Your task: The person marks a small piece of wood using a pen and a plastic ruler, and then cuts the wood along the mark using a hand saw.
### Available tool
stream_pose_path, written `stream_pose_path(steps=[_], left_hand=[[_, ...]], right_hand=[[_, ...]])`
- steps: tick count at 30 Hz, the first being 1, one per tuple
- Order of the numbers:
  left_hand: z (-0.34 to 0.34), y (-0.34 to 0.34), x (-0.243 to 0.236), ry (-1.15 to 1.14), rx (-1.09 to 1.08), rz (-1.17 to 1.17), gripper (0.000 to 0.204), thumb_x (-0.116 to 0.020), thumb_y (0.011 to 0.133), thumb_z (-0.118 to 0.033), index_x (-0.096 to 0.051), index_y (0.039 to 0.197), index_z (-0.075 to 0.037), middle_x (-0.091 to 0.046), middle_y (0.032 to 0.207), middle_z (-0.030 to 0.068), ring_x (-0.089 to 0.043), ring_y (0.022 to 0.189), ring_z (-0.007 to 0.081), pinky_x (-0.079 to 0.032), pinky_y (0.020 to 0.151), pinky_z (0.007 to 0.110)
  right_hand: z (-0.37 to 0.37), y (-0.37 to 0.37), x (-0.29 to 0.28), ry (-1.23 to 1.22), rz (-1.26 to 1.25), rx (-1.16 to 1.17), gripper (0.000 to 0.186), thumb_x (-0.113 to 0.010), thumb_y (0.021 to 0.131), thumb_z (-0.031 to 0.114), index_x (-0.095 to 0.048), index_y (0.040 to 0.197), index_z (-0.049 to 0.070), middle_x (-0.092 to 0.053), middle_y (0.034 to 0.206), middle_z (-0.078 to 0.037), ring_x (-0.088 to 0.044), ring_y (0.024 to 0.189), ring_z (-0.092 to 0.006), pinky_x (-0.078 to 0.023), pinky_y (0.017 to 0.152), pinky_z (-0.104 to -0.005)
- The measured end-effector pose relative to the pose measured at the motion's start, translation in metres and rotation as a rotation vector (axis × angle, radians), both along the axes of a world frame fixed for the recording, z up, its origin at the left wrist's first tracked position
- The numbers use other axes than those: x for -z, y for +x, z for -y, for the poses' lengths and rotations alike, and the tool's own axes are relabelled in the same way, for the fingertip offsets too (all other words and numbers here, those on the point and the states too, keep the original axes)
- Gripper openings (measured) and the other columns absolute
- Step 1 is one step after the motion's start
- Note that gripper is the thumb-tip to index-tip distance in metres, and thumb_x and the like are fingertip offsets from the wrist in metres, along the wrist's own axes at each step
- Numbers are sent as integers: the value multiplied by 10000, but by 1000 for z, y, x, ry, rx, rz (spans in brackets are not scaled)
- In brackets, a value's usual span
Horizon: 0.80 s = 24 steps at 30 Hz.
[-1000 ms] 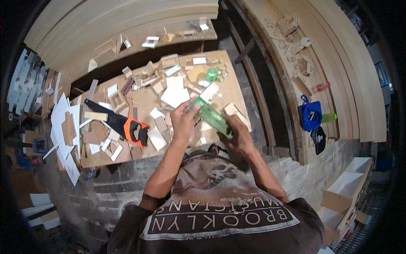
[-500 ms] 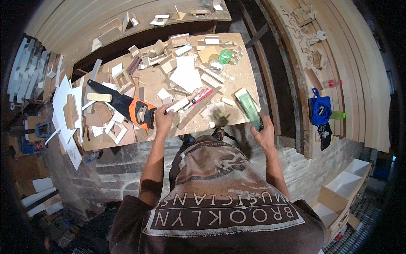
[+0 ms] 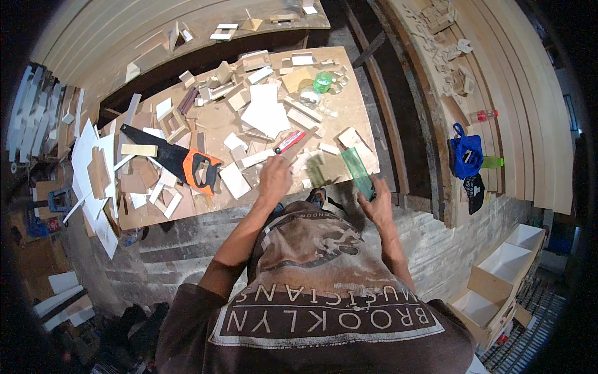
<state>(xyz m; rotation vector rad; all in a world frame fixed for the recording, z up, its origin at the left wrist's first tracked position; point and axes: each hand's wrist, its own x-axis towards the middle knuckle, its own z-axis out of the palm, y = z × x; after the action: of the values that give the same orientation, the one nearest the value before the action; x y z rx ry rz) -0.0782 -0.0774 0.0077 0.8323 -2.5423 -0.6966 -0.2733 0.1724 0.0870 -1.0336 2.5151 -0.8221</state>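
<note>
My right hand point(image 3: 378, 201) grips the near end of a flat green see-through plastic strip point(image 3: 355, 167), held over the table's near right corner. Just beyond the strip lies a pale wood piece point(image 3: 352, 138). My left hand point(image 3: 276, 182) is lowered over the near end of a narrow brown wooden strip point(image 3: 303, 144); its fingers are bunched and partly hidden, so I cannot tell whether they grip it. Beyond that hand rests a red utility knife point(image 3: 289, 142). A pale wood block point(image 3: 256, 157) and a white rectangular piece point(image 3: 235, 181) lie to its left.
An orange-handled handsaw point(image 3: 198, 169) lies left on the worktable point(image 3: 212, 202), amid several wood offcuts. White sheets point(image 3: 93, 181) jut past the left edge. A white panel point(image 3: 266, 112) and green bottle piece point(image 3: 322, 81) sit farther back. A blue bag point(image 3: 468, 156) is on the right-hand planks.
My left hand has let go of the pale wood block and moved right, over the brown strip. My right hand has drawn the green strip slightly nearer, uncovering the wood piece.
</note>
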Motion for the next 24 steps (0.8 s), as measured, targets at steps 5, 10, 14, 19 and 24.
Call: stream_pose_path(steps=[5,10,14,19,24], left_hand=[[-15,-27,12,-164,184,134,207,-629,793,-14,-646,1000,-12,-627,1010,131,-563,1015,333,-499,866,427],[-21,-27,10,-26,154,-2,198,-635,802,10,-627,999,-17,-622,1006,152,-588,990,344,-500,847,435],[-26,-31,-23,212,34,-289,209,-639,793,61,-610,983,-19,-615,974,172,-625,925,357,-505,806,438],[-26,-38,-75,184,-12,-460,201,-634,768,100,-587,931,-6,-615,945,169,-632,894,364,-510,794,417],[-26,-49,-112,125,-32,-567,180,-660,764,89,-590,903,-1,-637,951,158,-654,863,282,-523,776,345]], right_hand=[[-9,-2,1,7,-12,-4,580,-750,741,167,-576,1261,-23,-608,1052,-249,-603,1016,-424,-488,897,-450],[-19,-8,3,-59,-10,5,593,-769,745,162,-572,1278,-9,-612,1103,-233,-608,1035,-403,-485,916,-428],[-12,-11,-9,-161,139,52,625,-796,747,142,-561,1310,4,-617,1172,-198,-609,1109,-354,-469,977,-400],[17,-15,-41,-301,230,58,607,-786,763,133,-558,1312,6,-614,1212,-153,-605,1131,-264,-455,997,-353],[35,-21,-50,-503,290,-15,594,-778,764,108,-552,1304,5,-614,1185,-132,-601,1076,-231,-469,954,-335]])
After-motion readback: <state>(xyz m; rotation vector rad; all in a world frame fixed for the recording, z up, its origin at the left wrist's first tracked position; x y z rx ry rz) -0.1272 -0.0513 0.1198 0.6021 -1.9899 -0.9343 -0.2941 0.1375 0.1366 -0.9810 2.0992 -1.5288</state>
